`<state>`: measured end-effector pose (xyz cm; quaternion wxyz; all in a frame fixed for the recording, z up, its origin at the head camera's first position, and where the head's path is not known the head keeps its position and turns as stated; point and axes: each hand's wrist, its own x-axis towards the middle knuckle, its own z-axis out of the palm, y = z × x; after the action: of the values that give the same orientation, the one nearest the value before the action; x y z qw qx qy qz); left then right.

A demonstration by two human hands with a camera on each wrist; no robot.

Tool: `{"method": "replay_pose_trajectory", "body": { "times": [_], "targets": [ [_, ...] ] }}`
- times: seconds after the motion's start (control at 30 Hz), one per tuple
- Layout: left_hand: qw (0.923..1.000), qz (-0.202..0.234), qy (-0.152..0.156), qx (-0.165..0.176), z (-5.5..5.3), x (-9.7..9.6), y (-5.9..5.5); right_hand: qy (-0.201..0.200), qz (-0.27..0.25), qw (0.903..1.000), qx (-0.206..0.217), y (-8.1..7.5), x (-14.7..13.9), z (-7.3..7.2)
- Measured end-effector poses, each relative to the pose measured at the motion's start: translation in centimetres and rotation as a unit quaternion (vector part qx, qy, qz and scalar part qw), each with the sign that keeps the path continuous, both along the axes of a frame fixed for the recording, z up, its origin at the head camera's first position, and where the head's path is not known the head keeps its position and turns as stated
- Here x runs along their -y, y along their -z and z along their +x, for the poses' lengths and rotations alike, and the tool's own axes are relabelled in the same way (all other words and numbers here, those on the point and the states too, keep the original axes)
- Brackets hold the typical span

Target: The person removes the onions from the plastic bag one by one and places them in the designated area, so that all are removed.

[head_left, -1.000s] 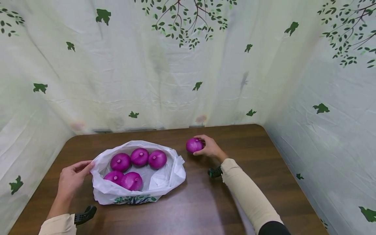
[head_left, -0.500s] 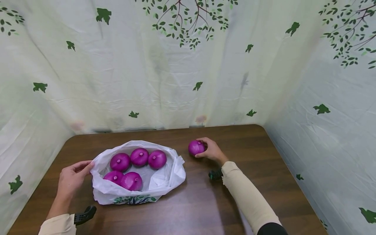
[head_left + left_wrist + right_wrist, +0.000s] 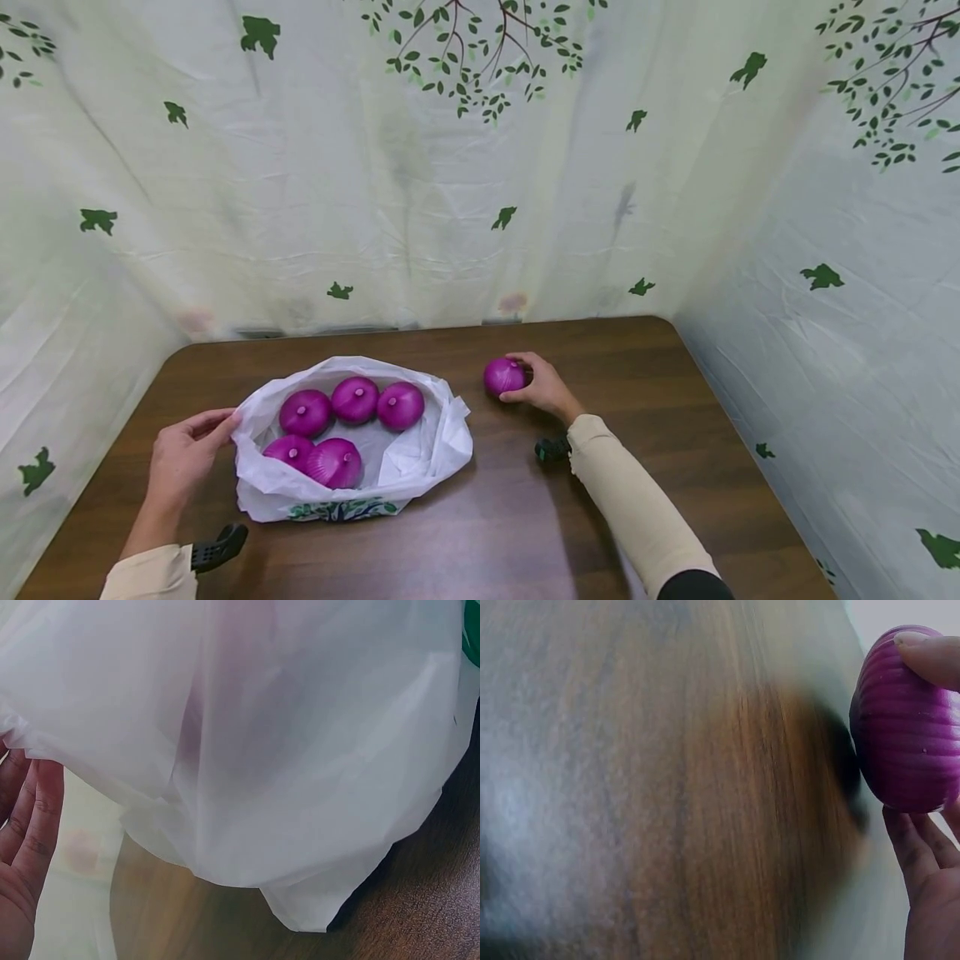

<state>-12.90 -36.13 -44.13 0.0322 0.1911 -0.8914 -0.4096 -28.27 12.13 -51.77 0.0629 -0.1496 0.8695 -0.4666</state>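
Note:
My left hand point(image 3: 183, 457) pinches the left rim of a white plastic bag point(image 3: 442, 454), whose mouth is spread wide. Inside the bag sit several purple onions point(image 3: 401, 406), a row at the back and two in front. The left wrist view shows the bag's side point(image 3: 315, 787) hanging close, with my fingers point(image 3: 46, 814) at its edge. To the right of the bag, my right hand point(image 3: 547, 390) grips another purple onion point(image 3: 503, 377) between thumb and fingers. In the right wrist view this ribbed onion point(image 3: 907, 735) has the thumb on one side and fingers on the other.
The brown wooden table point(image 3: 495, 533) has a rounded far right corner. White curtains point(image 3: 420, 208) printed with leaves stand behind it and along both sides. Dark wrist straps point(image 3: 217, 547) sit at both sleeves point(image 3: 637, 504).
My right hand has shifted slightly to the right and nearer with the onion in its grip. The left hand and the bag have stayed in place.

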Motion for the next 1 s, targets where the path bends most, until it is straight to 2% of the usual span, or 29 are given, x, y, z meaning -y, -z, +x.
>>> {"method": "replay_pose_trajectory", "body": {
  "times": [0.57, 1.0],
  "targets": [
    [1.0000, 0.004, -0.004, 0.002, 0.03, -0.05, -0.06, 0.015, -0.038, 0.9992, 0.004, 0.04, -0.50, 0.15],
    [0.9999, 0.009, -0.007, 0.006, 0.15, -0.25, -0.12, 0.028, -0.029, 0.9992, -0.004, 0.22, -0.73, 0.38]
  ]
}}
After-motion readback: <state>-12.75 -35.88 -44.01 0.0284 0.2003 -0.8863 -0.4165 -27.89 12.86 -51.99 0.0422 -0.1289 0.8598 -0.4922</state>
